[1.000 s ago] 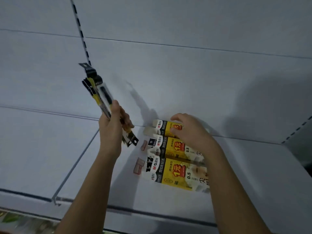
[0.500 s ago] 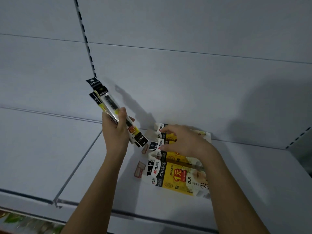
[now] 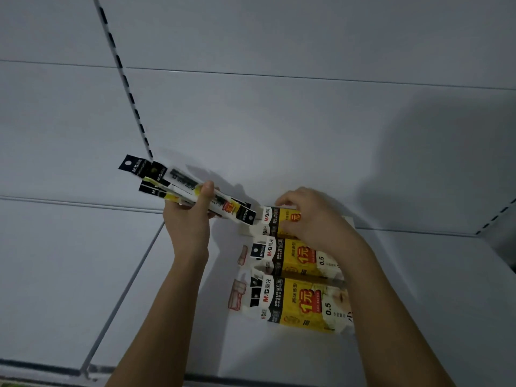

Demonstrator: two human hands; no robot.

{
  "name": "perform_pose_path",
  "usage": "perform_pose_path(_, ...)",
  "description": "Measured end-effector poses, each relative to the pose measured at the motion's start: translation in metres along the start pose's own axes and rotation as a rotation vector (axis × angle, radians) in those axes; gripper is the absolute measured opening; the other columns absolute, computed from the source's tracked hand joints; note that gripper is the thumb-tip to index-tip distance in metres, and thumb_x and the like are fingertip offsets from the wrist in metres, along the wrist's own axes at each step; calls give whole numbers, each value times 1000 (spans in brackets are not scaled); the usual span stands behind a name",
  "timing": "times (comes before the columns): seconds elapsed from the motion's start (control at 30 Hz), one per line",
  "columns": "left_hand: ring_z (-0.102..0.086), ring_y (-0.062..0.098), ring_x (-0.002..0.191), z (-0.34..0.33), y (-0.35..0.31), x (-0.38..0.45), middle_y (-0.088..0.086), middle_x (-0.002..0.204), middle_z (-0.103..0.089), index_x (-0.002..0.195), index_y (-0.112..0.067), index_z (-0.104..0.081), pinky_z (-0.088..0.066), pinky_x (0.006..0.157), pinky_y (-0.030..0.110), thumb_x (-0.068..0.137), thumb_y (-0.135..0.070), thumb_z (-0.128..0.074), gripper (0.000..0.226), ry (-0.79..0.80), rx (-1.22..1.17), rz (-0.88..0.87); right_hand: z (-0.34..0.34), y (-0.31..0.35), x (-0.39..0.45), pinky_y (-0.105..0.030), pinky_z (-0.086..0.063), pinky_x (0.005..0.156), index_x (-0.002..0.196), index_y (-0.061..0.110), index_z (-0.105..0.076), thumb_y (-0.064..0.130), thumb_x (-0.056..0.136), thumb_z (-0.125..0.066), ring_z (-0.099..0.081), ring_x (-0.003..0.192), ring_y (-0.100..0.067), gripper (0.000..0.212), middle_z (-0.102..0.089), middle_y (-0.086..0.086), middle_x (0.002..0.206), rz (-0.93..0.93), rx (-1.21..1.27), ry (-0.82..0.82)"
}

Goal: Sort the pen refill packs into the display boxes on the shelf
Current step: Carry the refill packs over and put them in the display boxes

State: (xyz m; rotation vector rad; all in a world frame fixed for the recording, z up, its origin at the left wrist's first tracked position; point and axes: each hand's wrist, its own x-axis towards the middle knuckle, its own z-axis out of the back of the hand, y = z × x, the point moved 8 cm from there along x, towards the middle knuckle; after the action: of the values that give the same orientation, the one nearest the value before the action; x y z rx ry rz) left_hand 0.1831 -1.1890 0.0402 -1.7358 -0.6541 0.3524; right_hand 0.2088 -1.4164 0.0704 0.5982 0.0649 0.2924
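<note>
Display boxes point(image 3: 301, 303): yellow and white, red lettering, black bands. Refill packs point(image 3: 178, 185): clear, black headers, yellow streaks. Shelf point(image 3: 69, 275): pale grey.

Right hand point(image 3: 312, 219) covering far display box point(image 3: 282, 219), refill packs point(image 3: 178, 185) motion-blurred, both forearms cut off below.

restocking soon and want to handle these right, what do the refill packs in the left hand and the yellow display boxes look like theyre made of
Refill packs: apparently clear glossy plastic sleeves with black printed card headers; contents show through and one header has a punched hang hole.
Display boxes: likely thin printed cardboard with a slight sheen; folded edges and torn-open white flaps show.
</note>
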Motion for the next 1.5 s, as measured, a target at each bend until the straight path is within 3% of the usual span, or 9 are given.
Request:
perform_pose_path(0.13,-73,15,91,-1,7,4,4,97,-75,101,-14,-65,-58,88,43,84,-25,-76,24,-19,6,39,-15,-7,12,-31,-48,84,139,26,-50,17,88,-71,-55,109,-17,57,-58,2,126,-62,-156,143)
perform_pose_path(0.23,-72,15,84,3,8,7,2,88,-73,94,-17,-66,-59,82,39,83,-32,-77,21,-78,-9,54,-20,-11,13,-32,-44,92,143,24,-47,17,87,-72,-53,114,-18,61,-57,0,131,-58,-167,138)
perform_pose_path(0.33,-70,6,71,4,-3,2,-5,77,-71,96,-8,-68,-58,64,21,86,-31,-74,26,-131,-15,-10,-16,-6,11,-33,-45,95,136,29,-52,17,83,-77,-52,112,-13,60,-54,6,122,-14,-10,101)
perform_pose_path(0.43,-68,3,65,-7,-18,-7,-4,73,-72,83,-14,-68,-53,56,15,86,-26,-74,14,-106,36,-87,-4,2,9,-25,-45,87,120,39,-52,14,79,-80,-50,103,-2,56,-49,16,111,30,169,15)
perform_pose_path(0.6,-62,5,59,-3,-32,-9,-4,69,-68,78,-15,-66,-50,53,17,86,-31,-75,20,-121,84,-151,-7,2,0,-20,-46,80,124,36,-55,13,81,-80,-54,103,-2,55,-50,13,114,10,282,36)
perform_pose_path(0.73,-69,1,73,0,-41,-6,-6,82,-73,93,-12,-68,-54,62,14,84,-31,-76,23,-137,52,-155,-5,4,-6,-26,-52,87,127,37,-54,13,80,-80,-58,104,-3,59,-53,12,119,15,363,27)
perform_pose_path(0.87,-72,7,77,-13,-51,-13,-9,78,-74,80,-27,-67,-58,70,28,83,-28,-77,10,-18,100,-183,1,-1,-11,-30,-56,86,115,49,-52,9,81,-78,-60,103,-2,59,-56,15,120,25,402,-10)
perform_pose_path(1.07,-74,12,75,-23,-57,-18,-5,77,-76,80,-20,-72,-61,75,43,81,-28,-79,10,104,149,-142,2,-7,-14,-36,-53,94,111,54,-50,8,81,-78,-58,108,-5,62,-50,16,119,25,391,-82)
perform_pose_path(1.5,-73,15,70,-15,-44,-29,-5,71,-75,76,-18,-72,-61,73,44,82,-31,-77,15,131,265,-108,1,-16,-17,-39,-53,95,108,55,-53,8,80,-79,-56,107,-8,61,-49,13,117,-14,337,-61)
